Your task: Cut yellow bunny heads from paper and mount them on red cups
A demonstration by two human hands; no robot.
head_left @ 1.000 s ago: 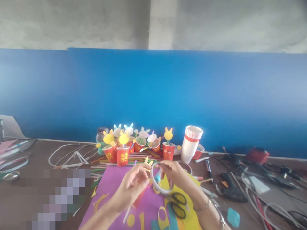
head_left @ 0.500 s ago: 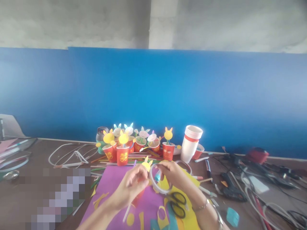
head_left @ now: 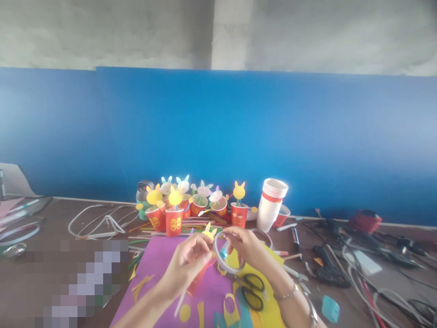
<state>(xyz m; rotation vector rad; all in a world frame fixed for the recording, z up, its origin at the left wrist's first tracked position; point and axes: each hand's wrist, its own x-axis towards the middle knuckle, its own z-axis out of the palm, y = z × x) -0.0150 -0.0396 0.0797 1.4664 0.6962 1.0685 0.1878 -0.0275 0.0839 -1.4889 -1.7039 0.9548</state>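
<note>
- White ring (head_left: 221,263): in the head view it hangs tilted from your right hand (head_left: 241,241), your thumb and fingers pinching its far edge, above the paper sheets.
- Your left hand (head_left: 189,257) is just left of it, fingers curled, thumb close to the fingertips; whether they pinch anything, I cannot tell. A red cup (head_left: 197,280) shows partly hidden beside it.
- Your forearms slant in from near left and near right; black-handled scissors (head_left: 251,290) lie between them.
</note>
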